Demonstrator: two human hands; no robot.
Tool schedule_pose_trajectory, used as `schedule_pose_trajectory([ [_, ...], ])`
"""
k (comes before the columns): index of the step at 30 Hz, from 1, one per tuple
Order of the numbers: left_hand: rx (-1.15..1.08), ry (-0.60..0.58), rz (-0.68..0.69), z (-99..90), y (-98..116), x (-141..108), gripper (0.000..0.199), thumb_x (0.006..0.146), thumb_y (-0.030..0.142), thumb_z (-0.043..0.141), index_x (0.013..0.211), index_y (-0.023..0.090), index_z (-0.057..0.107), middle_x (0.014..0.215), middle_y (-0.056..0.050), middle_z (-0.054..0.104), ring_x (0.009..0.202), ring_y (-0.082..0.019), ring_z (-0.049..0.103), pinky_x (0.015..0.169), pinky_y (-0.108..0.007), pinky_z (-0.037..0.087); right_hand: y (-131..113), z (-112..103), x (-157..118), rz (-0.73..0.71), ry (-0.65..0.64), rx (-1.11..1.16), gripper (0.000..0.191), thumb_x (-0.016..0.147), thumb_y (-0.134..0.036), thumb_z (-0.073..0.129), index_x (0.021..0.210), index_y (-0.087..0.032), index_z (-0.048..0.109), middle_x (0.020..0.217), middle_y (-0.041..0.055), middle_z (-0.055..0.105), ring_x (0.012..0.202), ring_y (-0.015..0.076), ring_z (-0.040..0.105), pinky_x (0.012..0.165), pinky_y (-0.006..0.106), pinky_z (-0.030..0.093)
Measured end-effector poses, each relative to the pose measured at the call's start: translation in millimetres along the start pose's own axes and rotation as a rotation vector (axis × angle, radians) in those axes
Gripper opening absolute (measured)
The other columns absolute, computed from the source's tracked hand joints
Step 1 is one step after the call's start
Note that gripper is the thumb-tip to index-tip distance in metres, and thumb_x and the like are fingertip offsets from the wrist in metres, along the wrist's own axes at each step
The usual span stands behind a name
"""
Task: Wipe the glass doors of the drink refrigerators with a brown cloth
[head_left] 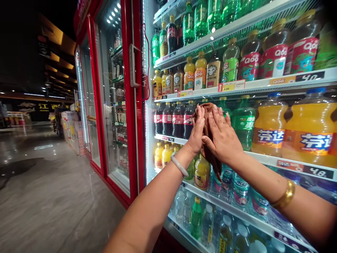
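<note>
A brown cloth point(210, 154) is bunched between my two hands, its lower end hanging in a point. My right hand point(222, 135) lies flat on the cloth with fingers stretched upward and thumb pointing left. My left hand point(197, 131) presses the cloth from the left side, seen edge-on, fingers upward. Both hands are before the lit drinks cooler point(195, 196), at the height of its middle shelves. Whether the cloth touches a glass pane there, I cannot tell. A pale bangle point(179, 166) circles my left wrist, and a gold bracelet point(286, 194) my right forearm.
Orange soda bottles point(270, 124) stand on the shelf at right, cola bottles point(178, 119) at left. A red-framed cooler door point(113, 98) has a long handle point(134, 66). Grey floor point(52, 196) stretches left, with stacked boxes point(71, 130) farther back.
</note>
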State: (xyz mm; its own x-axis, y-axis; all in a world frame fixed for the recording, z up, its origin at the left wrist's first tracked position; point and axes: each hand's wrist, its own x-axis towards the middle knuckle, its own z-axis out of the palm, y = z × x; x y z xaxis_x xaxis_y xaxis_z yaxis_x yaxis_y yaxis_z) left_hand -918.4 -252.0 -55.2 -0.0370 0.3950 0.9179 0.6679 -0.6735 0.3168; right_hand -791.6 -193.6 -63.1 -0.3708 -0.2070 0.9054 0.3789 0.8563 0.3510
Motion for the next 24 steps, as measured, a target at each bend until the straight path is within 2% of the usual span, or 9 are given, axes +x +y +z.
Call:
schedule_pose_trajectory([
  [2, -0.126, -0.039, -0.046, -5.3, 6, 0, 0.059, 0.112, 0.037, -0.001, 0.170, 0.036, -0.009, 0.178, 0.006, 0.025, 0.163, -0.014, 0.022, 0.134, -0.044, 0.031, -4, 3, 2, 0.041, 0.008, -0.037, 0.091, 0.103, -0.047, 0.049, 0.170, -0.008, 0.000, 0.178, 0.0218, 0.006, 0.166, 0.0389, 0.003, 0.132, 0.067, 0.019],
  [4, -0.137, -0.064, -0.052, -18.2, 6, 2, 0.060, 0.111, 0.038, -0.003, 0.171, 0.035, -0.007, 0.175, 0.006, 0.033, 0.161, -0.014, 0.030, 0.131, -0.042, 0.037, -3, 7, 5, 0.009, 0.014, -0.061, 0.095, 0.100, -0.045, 0.057, 0.170, -0.007, 0.006, 0.177, 0.0229, 0.010, 0.166, 0.0408, 0.003, 0.132, 0.068, 0.019],
  [5, -0.125, -0.053, -0.043, -26.5, 3, 3, 0.061, 0.111, 0.039, -0.001, 0.171, 0.034, -0.004, 0.175, 0.006, 0.032, 0.161, -0.014, 0.030, 0.132, -0.040, 0.036, -1, 11, 8, -0.032, 0.017, -0.064, 0.094, 0.099, -0.043, 0.059, 0.170, -0.007, 0.009, 0.177, 0.0228, 0.014, 0.166, 0.0405, 0.004, 0.132, 0.068, 0.020],
  [8, 0.038, 0.087, -0.009, -50.8, -15, 7, 0.063, 0.111, 0.040, 0.004, 0.172, 0.028, 0.013, 0.179, 0.006, 0.022, 0.165, -0.013, 0.018, 0.137, -0.036, 0.022, 4, 26, 25, -0.151, 0.028, -0.060, 0.077, 0.100, -0.032, 0.056, 0.168, -0.012, 0.025, 0.173, 0.0203, 0.031, 0.166, 0.0355, 0.012, 0.132, 0.065, 0.023],
  [11, 0.220, 0.191, -0.026, -61.7, -38, 6, 0.062, 0.110, 0.042, 0.012, 0.168, 0.025, 0.027, 0.179, 0.003, 0.024, 0.166, -0.014, 0.002, 0.138, -0.038, 0.002, 0, 37, 41, -0.202, 0.034, -0.051, 0.058, 0.100, -0.024, 0.053, 0.157, -0.014, 0.047, 0.164, 0.0186, 0.046, 0.163, 0.0330, 0.024, 0.132, 0.062, 0.027],
  [13, 0.278, 0.195, -0.035, -60.7, -48, 2, 0.062, 0.110, 0.045, 0.017, 0.168, 0.025, 0.029, 0.179, 0.001, 0.025, 0.167, -0.016, 0.003, 0.138, -0.040, -0.002, -4, 35, 43, -0.241, 0.011, -0.047, 0.052, 0.099, -0.023, 0.053, 0.150, -0.013, 0.055, 0.158, 0.0182, 0.053, 0.160, 0.0328, 0.031, 0.131, 0.060, 0.031],
  [17, 0.390, 0.193, 0.005, -57.1, -55, -1, 0.063, 0.111, 0.047, 0.012, 0.167, 0.027, 0.031, 0.178, -0.002, 0.027, 0.167, -0.015, 0.009, 0.138, -0.042, 0.001, 1, 12, 38, -0.403, -0.095, -0.080, 0.045, 0.101, -0.021, 0.051, 0.145, -0.016, 0.059, 0.153, 0.0141, 0.058, 0.153, 0.0299, 0.041, 0.131, 0.056, 0.031],
  [20, 0.413, 0.201, 0.021, -62.7, -57, 9, 0.063, 0.111, 0.050, 0.012, 0.166, 0.029, 0.032, 0.177, -0.001, 0.030, 0.167, -0.014, 0.011, 0.138, -0.040, 0.002, 8, 10, 48, -0.341, -0.066, -0.131, 0.043, 0.103, -0.025, 0.049, 0.143, -0.019, 0.060, 0.154, 0.0126, 0.057, 0.151, 0.0300, 0.043, 0.133, 0.060, 0.025],
  [24, 0.439, 0.236, 0.029, -73.7, -67, 17, 0.066, 0.110, 0.053, 0.008, 0.167, 0.029, 0.031, 0.177, 0.000, 0.031, 0.167, -0.015, 0.009, 0.138, -0.041, 0.000, -8, 39, 59, -0.201, -0.026, -0.085, 0.046, 0.102, -0.024, 0.048, 0.146, -0.014, 0.059, 0.160, 0.0168, 0.051, 0.157, 0.0331, 0.033, 0.133, 0.060, 0.022],
])
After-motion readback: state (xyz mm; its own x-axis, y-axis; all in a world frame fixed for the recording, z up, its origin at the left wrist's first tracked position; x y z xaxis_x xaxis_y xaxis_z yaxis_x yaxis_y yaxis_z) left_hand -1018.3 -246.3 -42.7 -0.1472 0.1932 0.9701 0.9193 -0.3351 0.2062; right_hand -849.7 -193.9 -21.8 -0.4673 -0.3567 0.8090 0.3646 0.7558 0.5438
